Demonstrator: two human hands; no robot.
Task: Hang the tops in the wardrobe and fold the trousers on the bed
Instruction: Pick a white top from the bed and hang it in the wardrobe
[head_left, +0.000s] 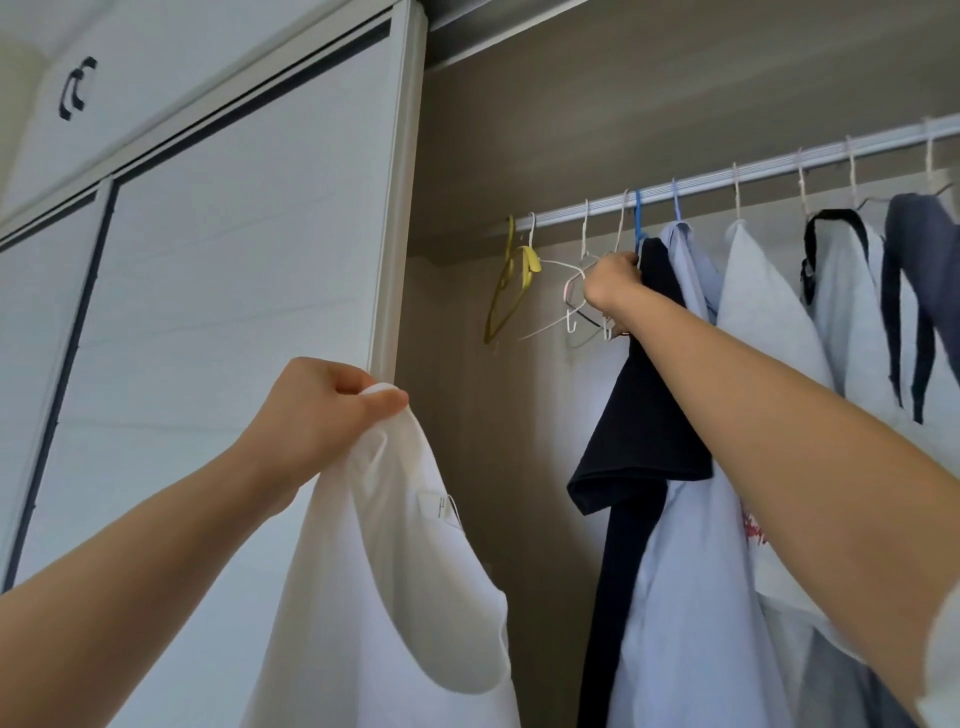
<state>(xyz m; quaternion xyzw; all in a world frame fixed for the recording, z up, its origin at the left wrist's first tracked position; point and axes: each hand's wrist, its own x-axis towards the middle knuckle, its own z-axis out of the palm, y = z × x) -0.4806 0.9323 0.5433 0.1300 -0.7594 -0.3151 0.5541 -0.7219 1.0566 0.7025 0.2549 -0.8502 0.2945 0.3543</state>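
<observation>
My left hand (322, 410) pinches the shoulder of a white sleeveless top (384, 587), which hangs down in front of the wardrobe door. My right hand (610, 286) reaches up under the white rail (727, 179) and is closed around an empty white wire hanger (576, 301), right beside a dark navy top (644, 415) on a blue hanger. Two more empty hangers, one of them yellow (511, 280), hang at the rail's left end. The trousers and the bed are out of view.
A white sliding door (223, 291) covers the wardrobe's left half. Right of the navy top hang a light blue shirt (691, 571), a white top (769, 312) and several other garments. The brown back wall (493, 467) shows below the empty hangers.
</observation>
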